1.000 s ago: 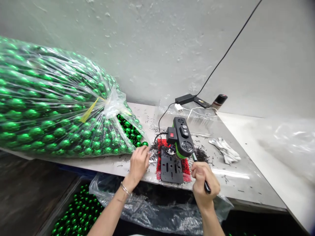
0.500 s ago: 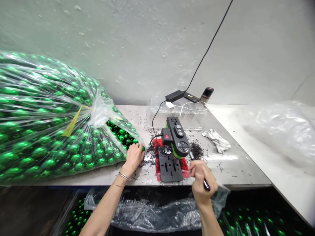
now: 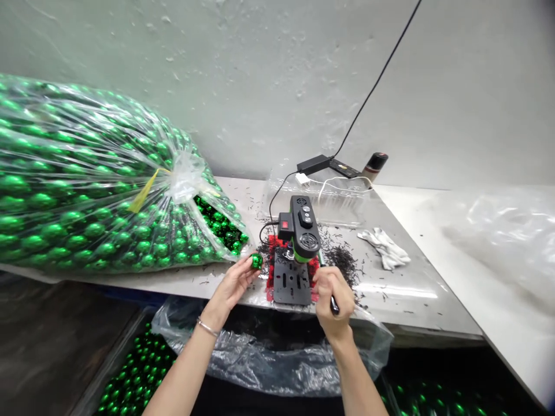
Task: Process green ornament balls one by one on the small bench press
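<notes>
Between the fingertips of my left hand (image 3: 233, 285) is a shiny green bauble (image 3: 257, 262), just off the torn opening of a big clear plastic bag (image 3: 186, 179) full of such baubles. My right hand (image 3: 333, 300) is wrapped round the black-gripped lever (image 3: 334, 305) of a small bench machine (image 3: 304, 228). This black and green machine has a red switch and a flat slotted base plate (image 3: 292, 292), with red material under it. The bauble is to the left of the machine, apart from it.
Small black scraps (image 3: 342, 263) litter the table (image 3: 411, 300). White gloves (image 3: 384, 247) lie to the right. Behind the machine, a clear plastic box (image 3: 338, 208) carries a black power adapter (image 3: 313, 164). Below the table edge hangs an open plastic bag (image 3: 273, 370); more green baubles (image 3: 139, 364) lie lower left.
My left hand has come away from the bag's opening toward me with a green bauble in its fingers. My right hand still grips the lever. The whole view has shifted slightly.
</notes>
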A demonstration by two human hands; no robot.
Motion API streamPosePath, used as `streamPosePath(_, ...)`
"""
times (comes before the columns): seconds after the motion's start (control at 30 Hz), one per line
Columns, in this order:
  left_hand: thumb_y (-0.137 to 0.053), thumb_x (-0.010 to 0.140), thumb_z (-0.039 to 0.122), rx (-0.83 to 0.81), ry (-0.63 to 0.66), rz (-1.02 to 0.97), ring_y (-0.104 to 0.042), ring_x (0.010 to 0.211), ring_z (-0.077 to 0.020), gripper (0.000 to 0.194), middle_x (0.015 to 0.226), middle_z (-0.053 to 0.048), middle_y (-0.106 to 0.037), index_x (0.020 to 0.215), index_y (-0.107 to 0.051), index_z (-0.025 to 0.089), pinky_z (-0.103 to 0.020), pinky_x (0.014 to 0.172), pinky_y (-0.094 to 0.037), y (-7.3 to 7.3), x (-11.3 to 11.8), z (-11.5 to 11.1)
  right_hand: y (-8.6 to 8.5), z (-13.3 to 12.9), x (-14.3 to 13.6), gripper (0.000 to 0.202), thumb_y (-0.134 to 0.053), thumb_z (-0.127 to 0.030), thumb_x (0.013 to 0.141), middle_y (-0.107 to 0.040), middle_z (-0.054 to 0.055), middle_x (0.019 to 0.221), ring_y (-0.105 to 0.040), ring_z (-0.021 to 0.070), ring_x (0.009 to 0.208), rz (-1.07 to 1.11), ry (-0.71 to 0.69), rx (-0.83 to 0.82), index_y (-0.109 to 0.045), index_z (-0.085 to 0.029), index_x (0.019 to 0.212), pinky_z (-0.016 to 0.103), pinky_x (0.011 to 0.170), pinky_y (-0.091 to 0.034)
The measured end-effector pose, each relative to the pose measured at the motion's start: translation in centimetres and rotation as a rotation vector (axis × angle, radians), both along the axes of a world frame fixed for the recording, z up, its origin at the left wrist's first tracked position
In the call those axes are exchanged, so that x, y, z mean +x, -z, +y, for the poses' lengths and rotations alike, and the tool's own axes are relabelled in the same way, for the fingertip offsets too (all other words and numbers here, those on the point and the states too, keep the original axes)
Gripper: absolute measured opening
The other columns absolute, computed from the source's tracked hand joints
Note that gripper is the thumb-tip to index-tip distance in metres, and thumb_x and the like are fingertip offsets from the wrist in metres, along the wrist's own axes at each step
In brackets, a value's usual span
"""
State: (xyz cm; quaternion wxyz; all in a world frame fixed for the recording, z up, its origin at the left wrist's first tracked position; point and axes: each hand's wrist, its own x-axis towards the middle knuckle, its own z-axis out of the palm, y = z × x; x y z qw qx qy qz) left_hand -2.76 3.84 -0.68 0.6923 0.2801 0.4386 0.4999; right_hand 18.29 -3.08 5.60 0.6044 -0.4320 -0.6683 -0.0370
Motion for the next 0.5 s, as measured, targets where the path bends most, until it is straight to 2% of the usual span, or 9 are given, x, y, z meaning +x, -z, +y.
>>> streamPosePath(0.07,-0.076,0.079,0.027,0.005,-0.022,0.021,-0.074,0.094,-0.0203,0.025,0.106,-0.009,-0.077,0.101,-0.074,0.017,-0.035,0.091,-0.059,0.8,1.7,-0.6,0.0,0.1,0.3,0.026,-0.044,-0.003,0.091,-0.055,0.001,0.069,-0.054,0.0123,0.063,-0.034,-0.021,0.023,-0.049,-0.021,0.072,0.026,0.057,-0.043)
streamPosePath(0.13,-0.079,0.076,0.03,0.029,-0.026,0.072,-0.073,0.095,-0.0208,0.032,0.106,-0.01,-0.077,0.105,-0.073,0.016,-0.037,0.092,-0.059,1.5,3.6,-1.0,0.1,0.2,0.6,0.026,-0.044,-0.004,0.091,-0.054,0.001,0.067,-0.054,0.0128,0.063,-0.059,-0.038,0.04,-0.048,-0.021,0.071,0.026,0.057,-0.043)
streamPosePath(0.27,-0.079,0.075,0.036,0.167,-0.004,0.305,-0.071,0.097,-0.0214,0.043,0.108,-0.01,-0.076,0.113,-0.071,0.017,-0.036,0.091,-0.056,2.6,6.8,-1.5,0.3,0.4,0.9,0.024,-0.044,-0.005,0.091,-0.054,0.001,0.067,-0.053,0.0125,0.061,-0.094,-0.044,0.046,-0.049,-0.021,0.074,0.025,0.055,-0.042)
streamPosePath(0.37,-0.075,0.078,0.034,0.341,-0.019,0.565,-0.069,0.101,-0.0231,0.036,0.109,-0.01,-0.075,0.111,-0.073,0.02,-0.04,0.096,-0.052,3.5,7.9,-1.8,0.4,0.4,0.9,0.023,-0.043,-0.005,0.091,-0.055,0.001,0.069,-0.053,0.0124,0.062,-0.095,-0.041,0.04,-0.049,-0.021,0.076,0.025,0.056,-0.042)
streamPosePath(0.5,-0.075,0.079,0.033,0.492,-0.074,0.867,-0.066,0.102,-0.0254,0.034,0.102,-0.008,-0.073,0.111,-0.075,0.024,-0.046,0.099,-0.048,4.6,8.3,-1.9,0.8,0.3,0.8,0.023,-0.044,-0.004,0.091,-0.053,0.001,0.068,-0.053,0.0129,0.063,-0.084,-0.043,0.047,-0.049,-0.021,0.077,0.025,0.057,-0.043)
